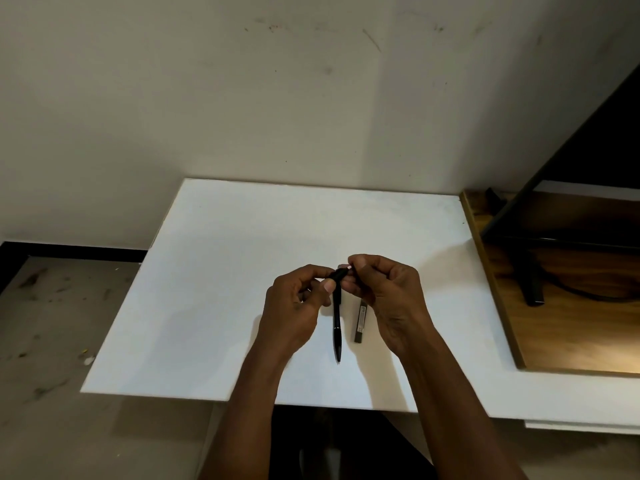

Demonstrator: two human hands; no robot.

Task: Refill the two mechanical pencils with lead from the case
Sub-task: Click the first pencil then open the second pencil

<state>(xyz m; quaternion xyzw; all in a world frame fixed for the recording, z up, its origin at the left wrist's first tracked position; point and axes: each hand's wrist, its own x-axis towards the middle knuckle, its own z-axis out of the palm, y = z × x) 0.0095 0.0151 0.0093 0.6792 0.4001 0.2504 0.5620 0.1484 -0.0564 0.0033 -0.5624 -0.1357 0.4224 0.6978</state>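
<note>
Pinching the cap end of the black mechanical pencil [337,323], my right hand [388,299] looks set to pull it off, while my left hand [294,306] grips the barrel just below. The tip points back toward me. The lead case [361,320] lies on the white counter [242,271] just right of the pencil, parallel to it and nearer my right hand. Its pale label is too small to read. No second pencil shows.

Left hand [294,306] and right hand [391,299] pinch pencil [337,327].
</note>
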